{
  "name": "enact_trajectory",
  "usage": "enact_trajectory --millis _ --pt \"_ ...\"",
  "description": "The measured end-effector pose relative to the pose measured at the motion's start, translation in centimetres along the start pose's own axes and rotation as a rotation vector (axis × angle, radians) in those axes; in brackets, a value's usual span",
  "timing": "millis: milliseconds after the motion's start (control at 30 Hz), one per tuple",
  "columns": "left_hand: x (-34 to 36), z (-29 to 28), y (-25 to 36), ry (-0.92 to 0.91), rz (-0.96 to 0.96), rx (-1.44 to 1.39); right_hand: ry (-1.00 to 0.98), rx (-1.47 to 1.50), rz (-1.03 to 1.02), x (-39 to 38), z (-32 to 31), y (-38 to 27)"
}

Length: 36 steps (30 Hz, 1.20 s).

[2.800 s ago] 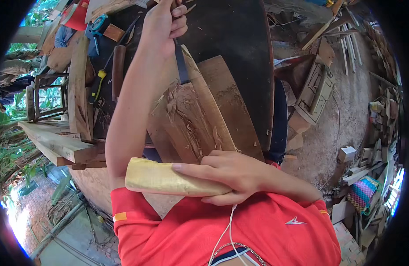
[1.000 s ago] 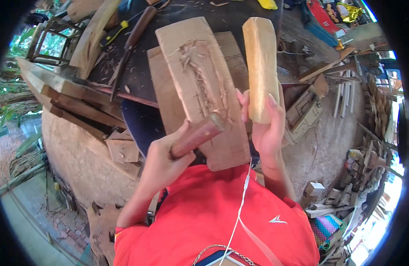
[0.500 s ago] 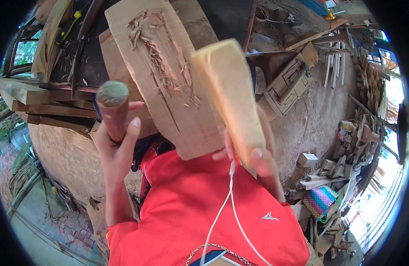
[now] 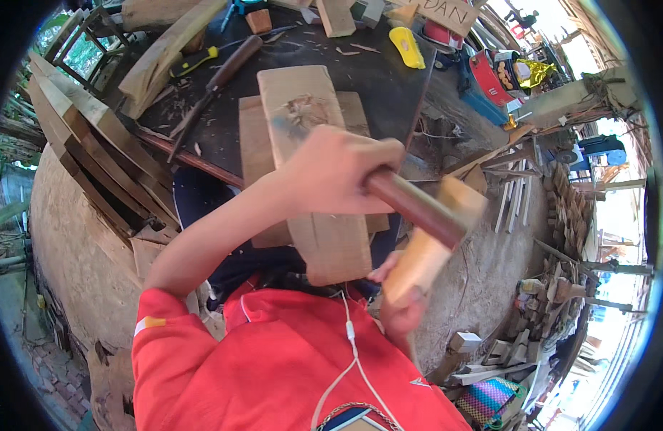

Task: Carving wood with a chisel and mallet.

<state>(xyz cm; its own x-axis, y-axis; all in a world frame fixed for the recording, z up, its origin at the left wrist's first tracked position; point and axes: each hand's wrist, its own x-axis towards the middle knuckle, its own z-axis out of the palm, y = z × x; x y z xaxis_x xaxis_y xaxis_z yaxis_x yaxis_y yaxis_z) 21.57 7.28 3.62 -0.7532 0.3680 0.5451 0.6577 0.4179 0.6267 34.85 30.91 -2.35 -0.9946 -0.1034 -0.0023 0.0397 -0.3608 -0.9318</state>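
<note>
My left hand (image 4: 335, 165) is wrapped round the brown wooden handle (image 4: 418, 208) of a chisel. A blurred grey blade shows beyond my fist, over the chipped hollow in a long wooden board (image 4: 335, 248); whether its edge touches the wood is hidden. In my right hand (image 4: 403, 309) I grip a pale, chunky wooden block (image 4: 414, 273) by its lower end. The block is blurred, and its upper part lies behind the handle's butt; I cannot tell whether they touch. Beneath the board lies a wider flat wooden piece (image 4: 256, 151).
On the dark table (image 4: 396, 108) lie another long chisel (image 4: 216, 86), a yellow-handled tool (image 4: 195, 61), a yellow object (image 4: 407, 47) and wood chips. Timber beams (image 4: 94, 136) stand at left. A red container (image 4: 486, 75) and a woven basket (image 4: 489, 399) are at right.
My left hand has swung right and over the board, tipping the chisel from upright to slanted. The block in my right hand has moved lower and right. The view now takes in more of the table.
</note>
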Motion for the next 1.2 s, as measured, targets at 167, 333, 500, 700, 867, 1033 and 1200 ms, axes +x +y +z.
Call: enact_trajectory --millis 167,333,500,700,867,1033,1200 --pt "2.1 0.4 -2.7 -0.164 0.296 -0.102 0.238 -0.004 -0.144 -0.6 -1.7 -0.2" --pt "2.0 0.4 -3.9 -0.268 0.382 -0.253 0.575 -0.065 -0.332 -0.8 2.5 -1.0" --pt "0.6 0.2 -5.6 -0.288 0.388 -0.244 0.519 -0.042 -0.31 -1.7 3.3 0.6" --pt "-0.6 0.1 -5.4 -0.264 0.311 -0.171 0.334 -0.085 -0.233 -2.0 2.8 1.6" --pt "-2.5 0.9 -4.7 -0.018 0.216 -0.225 0.15 -0.47 -0.511 -1.2 0.8 1.2" --pt "-3.3 0.8 -3.4 -0.013 0.181 -0.114 0.116 -0.321 -0.575 -0.8 1.5 1.1" --pt "-3.2 1.1 -3.2 0.047 0.175 -0.089 0.029 -0.351 -0.585 -1.7 0.4 1.8"
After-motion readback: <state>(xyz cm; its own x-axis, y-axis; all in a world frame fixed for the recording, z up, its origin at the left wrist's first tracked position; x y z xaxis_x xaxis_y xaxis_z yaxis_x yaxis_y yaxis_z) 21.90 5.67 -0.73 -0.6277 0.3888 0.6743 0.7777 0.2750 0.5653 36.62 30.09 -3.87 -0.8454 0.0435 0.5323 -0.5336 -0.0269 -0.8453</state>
